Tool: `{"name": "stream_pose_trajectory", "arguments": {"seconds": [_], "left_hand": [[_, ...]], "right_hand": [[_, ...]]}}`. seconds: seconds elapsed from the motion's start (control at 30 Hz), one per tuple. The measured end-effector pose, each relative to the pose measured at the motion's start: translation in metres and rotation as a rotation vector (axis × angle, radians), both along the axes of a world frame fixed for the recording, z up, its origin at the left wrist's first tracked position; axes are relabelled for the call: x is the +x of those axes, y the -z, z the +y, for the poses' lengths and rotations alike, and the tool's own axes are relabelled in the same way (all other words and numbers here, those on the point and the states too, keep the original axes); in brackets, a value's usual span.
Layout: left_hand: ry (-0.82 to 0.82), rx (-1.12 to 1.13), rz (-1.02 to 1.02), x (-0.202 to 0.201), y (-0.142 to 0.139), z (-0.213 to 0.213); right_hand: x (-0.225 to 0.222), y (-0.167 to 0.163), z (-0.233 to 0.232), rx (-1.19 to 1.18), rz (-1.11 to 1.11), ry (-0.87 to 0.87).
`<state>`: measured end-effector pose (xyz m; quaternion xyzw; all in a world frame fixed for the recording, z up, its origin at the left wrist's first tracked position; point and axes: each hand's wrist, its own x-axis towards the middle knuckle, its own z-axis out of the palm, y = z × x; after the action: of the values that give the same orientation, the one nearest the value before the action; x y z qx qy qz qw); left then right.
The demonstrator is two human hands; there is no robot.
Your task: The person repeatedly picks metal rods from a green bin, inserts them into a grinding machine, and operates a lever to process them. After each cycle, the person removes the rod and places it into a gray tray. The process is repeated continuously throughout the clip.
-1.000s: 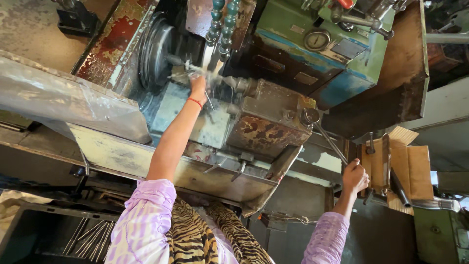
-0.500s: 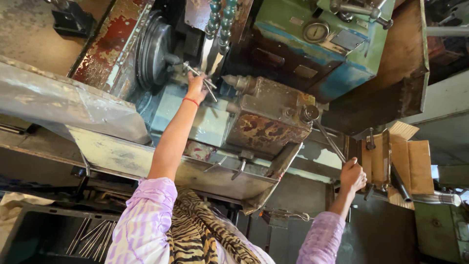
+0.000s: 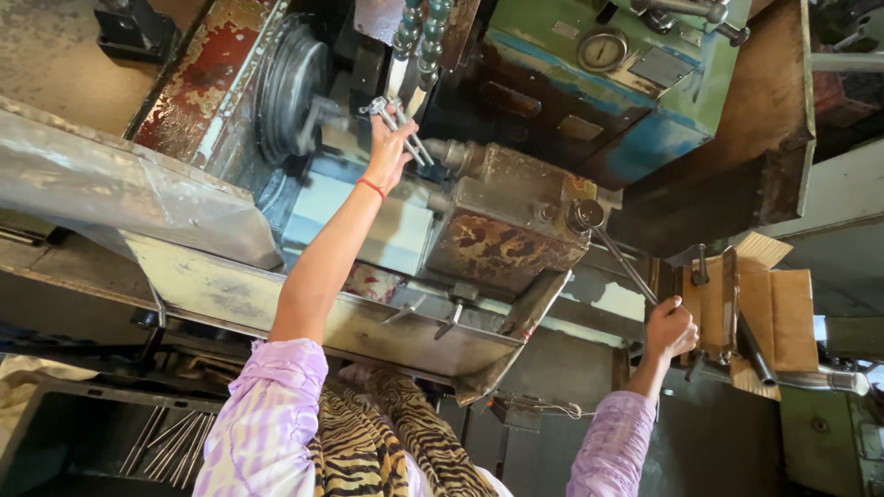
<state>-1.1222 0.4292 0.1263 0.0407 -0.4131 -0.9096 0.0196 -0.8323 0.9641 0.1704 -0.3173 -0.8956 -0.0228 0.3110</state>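
Head camera looked down on an old lathe-like machine, and we had both arms stretched out over it. Our left hand (image 3: 389,152) was closed in a pinch around a small bunch of thin metal rods (image 3: 398,124) (how many, we could not tell), holding them just beside the round grey chuck (image 3: 293,87) and below the segmented coolant hose (image 3: 416,26). A red thread bracelet (image 3: 371,188) sat on that wrist. The rods stood tilted, their upper ends near the chuck's face and their lower ends pointing toward the rust-blotched tool block (image 3: 502,225).

Our right hand (image 3: 670,327) was curled shut around the lower end of a long thin lever (image 3: 622,260), which ran up to a round knob on the tool block's corner. Just beside that hand stood a brown cardboard piece (image 3: 783,308) propped against the machine, with a steel pipe (image 3: 815,379) lying under it.

A green housing with a round gauge (image 3: 603,51) sat above the block. The metal chip tray (image 3: 276,304) ran beneath our left arm. In the dark bin at lower left lay more loose rods (image 3: 166,442), well apart from the ones in hand. Our sleeves were pale lilac, over a tiger-striped cloth (image 3: 387,442).
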Motion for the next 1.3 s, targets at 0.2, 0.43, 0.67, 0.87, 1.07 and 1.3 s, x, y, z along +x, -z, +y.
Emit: {"name": "stream_pose_trajectory", "arguments": {"seconds": [0.2, 0.43, 0.67, 0.87, 1.07, 1.3], "left_hand": [[-0.021, 0.087, -0.100, -0.005, 0.011, -0.002], [-0.134, 0.183, -0.309, -0.011, 0.021, -0.013], [-0.261, 0.283, -0.280, -0.010, 0.013, -0.025], [-0.284, 0.345, -0.195, -0.005, 0.008, -0.029], [-0.282, 0.375, -0.171, -0.007, 0.016, -0.027], [-0.466, 0.204, -0.227, -0.001, -0.023, -0.023]], "right_hand": [[-0.001, 0.000, -0.002, 0.006, 0.025, -0.013], [0.000, -0.001, -0.001, 0.008, 0.021, -0.010], [0.000, -0.006, -0.002, -0.045, -0.019, 0.013], [0.019, -0.005, -0.009, -0.216, -0.170, -0.029], [0.022, -0.013, -0.010, -0.213, -0.139, -0.169], [0.104, 0.064, -0.004, -0.816, 0.385, 0.117]]}}
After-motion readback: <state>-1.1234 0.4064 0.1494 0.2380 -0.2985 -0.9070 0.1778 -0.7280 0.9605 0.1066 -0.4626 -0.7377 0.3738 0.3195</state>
